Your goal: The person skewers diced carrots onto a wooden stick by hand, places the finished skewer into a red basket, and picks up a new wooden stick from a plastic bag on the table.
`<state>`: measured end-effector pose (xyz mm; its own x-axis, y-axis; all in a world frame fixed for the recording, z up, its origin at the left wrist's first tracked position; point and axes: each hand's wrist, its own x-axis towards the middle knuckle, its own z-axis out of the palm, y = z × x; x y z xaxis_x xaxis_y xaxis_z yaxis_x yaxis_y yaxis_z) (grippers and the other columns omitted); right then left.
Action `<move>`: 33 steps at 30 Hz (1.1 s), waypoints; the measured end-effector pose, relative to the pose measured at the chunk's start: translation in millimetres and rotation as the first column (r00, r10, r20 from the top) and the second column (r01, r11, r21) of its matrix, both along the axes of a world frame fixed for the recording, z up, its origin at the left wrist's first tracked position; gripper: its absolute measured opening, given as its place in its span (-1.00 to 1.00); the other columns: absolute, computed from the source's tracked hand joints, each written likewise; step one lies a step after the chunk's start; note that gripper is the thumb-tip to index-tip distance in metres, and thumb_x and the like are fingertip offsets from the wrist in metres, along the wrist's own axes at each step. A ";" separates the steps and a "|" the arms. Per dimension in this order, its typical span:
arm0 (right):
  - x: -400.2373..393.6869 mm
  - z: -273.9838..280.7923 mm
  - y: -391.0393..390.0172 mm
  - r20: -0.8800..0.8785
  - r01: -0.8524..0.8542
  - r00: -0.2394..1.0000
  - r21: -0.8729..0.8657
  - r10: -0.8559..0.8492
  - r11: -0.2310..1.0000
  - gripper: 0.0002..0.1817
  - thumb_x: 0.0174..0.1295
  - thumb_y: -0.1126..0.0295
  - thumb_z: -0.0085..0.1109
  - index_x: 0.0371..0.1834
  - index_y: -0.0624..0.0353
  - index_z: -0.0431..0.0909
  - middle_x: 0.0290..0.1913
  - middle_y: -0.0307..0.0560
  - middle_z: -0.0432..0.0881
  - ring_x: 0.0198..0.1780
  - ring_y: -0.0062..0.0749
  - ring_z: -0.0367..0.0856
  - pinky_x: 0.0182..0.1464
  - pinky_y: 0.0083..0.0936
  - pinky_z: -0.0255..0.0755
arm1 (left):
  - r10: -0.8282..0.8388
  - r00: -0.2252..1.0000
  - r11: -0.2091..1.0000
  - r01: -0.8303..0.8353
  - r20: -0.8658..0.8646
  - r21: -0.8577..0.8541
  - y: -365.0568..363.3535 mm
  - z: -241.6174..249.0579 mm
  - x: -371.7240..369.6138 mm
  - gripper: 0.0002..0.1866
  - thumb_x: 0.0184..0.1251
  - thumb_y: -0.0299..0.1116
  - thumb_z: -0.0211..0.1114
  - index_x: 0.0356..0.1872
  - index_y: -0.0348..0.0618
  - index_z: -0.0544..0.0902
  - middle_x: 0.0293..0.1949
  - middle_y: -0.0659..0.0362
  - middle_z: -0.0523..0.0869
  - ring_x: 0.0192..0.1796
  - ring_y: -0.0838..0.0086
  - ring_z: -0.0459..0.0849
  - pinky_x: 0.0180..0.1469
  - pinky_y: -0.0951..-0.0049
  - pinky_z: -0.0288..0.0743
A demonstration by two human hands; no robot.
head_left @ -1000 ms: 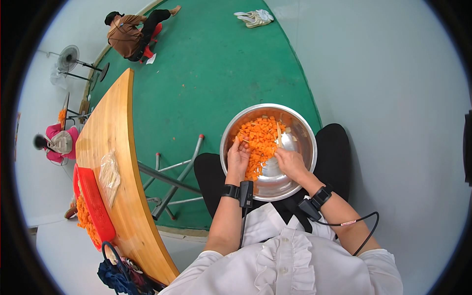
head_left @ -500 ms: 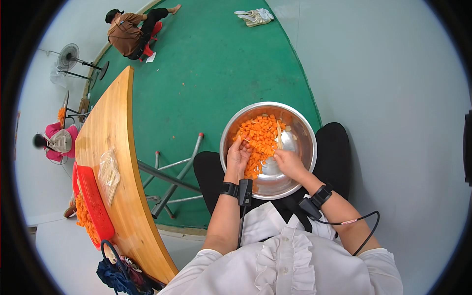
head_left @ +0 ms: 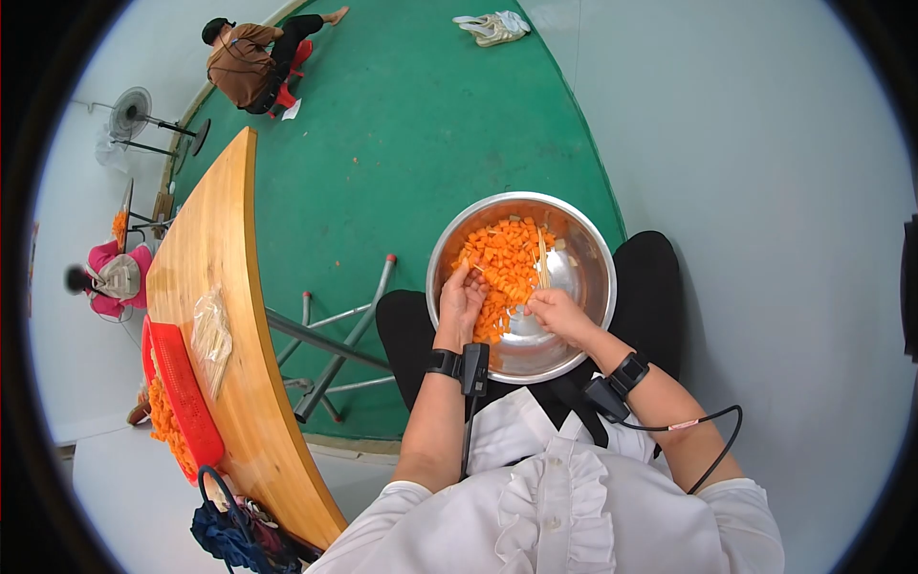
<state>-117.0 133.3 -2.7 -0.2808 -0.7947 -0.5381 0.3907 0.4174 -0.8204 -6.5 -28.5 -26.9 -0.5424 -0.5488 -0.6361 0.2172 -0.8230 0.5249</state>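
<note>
A steel bowl (head_left: 595, 297) rests on my lap with a heap of diced carrot (head_left: 512, 239) inside. Over the heap, a thin skewer with a row of carrot cubes (head_left: 507, 282) runs between my two hands. My right hand (head_left: 557, 314) is closed on its near end. At the other end, the fingertips of my left hand (head_left: 461, 298) pinch a carrot cube by the pale tip; the fingers partly hide it. Several loose bamboo skewers (head_left: 543, 266) lean in the bowl, just beyond my right hand.
On the left stands a wooden table (head_left: 215, 220) with a plastic bag of skewers (head_left: 211, 335) and a red basket (head_left: 186, 392) beside more carrot. Folding legs (head_left: 349, 354) reach toward my knee. Two other people (head_left: 251, 65) sit farther off. Shoes (head_left: 492, 29) lie on the green floor.
Both hands and the bowl appear slightly higher in view, with the right hand a little closer to the left. The grip on the skewer looks the same.
</note>
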 end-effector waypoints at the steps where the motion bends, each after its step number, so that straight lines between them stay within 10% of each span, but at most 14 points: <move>1: -2.0 0.2 0.3 0.155 0.007 0.988 0.009 -0.008 1.000 -0.84 0.23 0.40 -0.07 -0.44 0.20 0.47 -0.70 -0.38 0.28 -0.68 -0.73 0.18 -0.65 -0.71 0.03 | -0.003 1.000 1.000 0.003 0.003 -0.003 0.1 1.0 -0.3 -0.78 0.32 -0.28 0.12 -0.21 -0.23 0.55 -0.42 0.23 0.54 -0.40 0.56 0.47 -0.37 0.59 0.41; 5: 0.3 -11.8 0.1 0.190 -0.003 0.982 0.039 -0.004 0.999 -0.84 0.22 0.40 -0.06 -0.43 0.21 0.47 -0.71 -0.22 0.35 -0.72 -0.57 0.30 -0.67 -0.60 0.12 | -0.004 1.000 1.000 0.004 0.031 -0.007 0.6 4.2 -0.2 -0.78 0.31 -0.28 0.12 -0.22 -0.23 0.54 -0.42 0.22 0.53 -0.40 0.55 0.47 -0.35 0.58 0.42; 6: 1.8 -16.0 0.7 -0.190 0.007 0.982 -0.051 -0.017 0.999 -0.85 0.21 0.41 -0.06 -0.44 0.22 0.46 -0.70 -0.12 0.38 -0.70 -0.44 0.35 -0.65 -0.51 0.17 | -0.002 0.999 1.000 0.002 0.043 -0.007 1.1 4.5 -1.9 -0.79 0.31 -0.28 0.13 -0.22 -0.23 0.54 -0.42 0.22 0.53 -0.40 0.54 0.47 -0.35 0.58 0.42; 8: 8.4 -25.1 2.5 -0.805 -0.073 0.578 -0.210 -0.130 0.975 -0.86 0.20 0.42 -0.05 -0.44 0.22 0.44 -0.68 0.07 0.43 -0.66 -0.17 0.47 -0.61 -0.34 0.27 | 0.007 0.999 1.000 -0.006 0.040 -0.008 1.7 2.0 -2.9 -0.80 0.31 -0.29 0.13 -0.24 -0.22 0.54 -0.42 0.21 0.53 -0.39 0.53 0.48 -0.34 0.56 0.42; 10: 5.9 -1.9 2.7 -0.852 -0.112 0.523 -0.096 -0.024 0.989 -0.86 0.18 0.42 -0.04 -0.47 0.23 0.42 -0.62 0.18 0.45 -0.56 0.01 0.49 -0.52 -0.21 0.32 | 0.014 0.999 1.000 -0.014 0.036 -0.010 1.8 0.5 -1.7 -0.83 0.30 -0.31 0.13 -0.26 -0.21 0.53 -0.41 0.20 0.53 -0.37 0.52 0.48 -0.33 0.54 0.43; 14: 6.8 0.3 2.1 -0.909 -0.187 0.414 -0.036 0.045 0.982 -0.85 0.17 0.41 -0.03 -0.50 0.24 0.38 -0.61 0.20 0.47 -0.52 0.10 0.51 -0.46 -0.12 0.34 | 0.003 1.000 1.000 -0.003 -0.004 -0.009 5.1 0.4 -3.2 -0.85 0.29 -0.33 0.13 -0.29 -0.21 0.53 -0.41 0.20 0.54 -0.35 0.49 0.50 -0.30 0.50 0.44; 26: 6.7 0.8 -1.3 -0.782 -0.136 0.623 -0.096 0.010 0.986 -0.84 0.21 0.40 -0.07 -0.44 0.27 0.38 -0.51 0.29 0.48 -0.39 0.18 0.49 -0.38 -0.10 0.35 | -0.096 0.995 0.992 0.095 -0.011 -0.089 3.3 2.1 4.0 -0.80 0.28 -0.31 0.14 -0.20 -0.20 0.55 -0.34 0.18 0.60 -0.31 0.49 0.53 -0.29 0.51 0.44; 33: -8.9 -4.0 5.2 -0.446 -0.060 0.895 -0.086 0.016 0.994 -0.86 0.26 0.42 -0.15 -0.35 0.26 0.37 -0.55 0.04 0.49 -0.54 -0.17 0.52 -0.46 -0.35 0.38 | 0.044 0.993 0.919 0.003 0.109 -0.394 4.1 5.0 -2.4 -0.78 0.31 -0.39 0.12 -0.11 -0.27 0.56 -0.28 0.14 0.64 -0.44 0.59 0.52 -0.46 0.62 0.42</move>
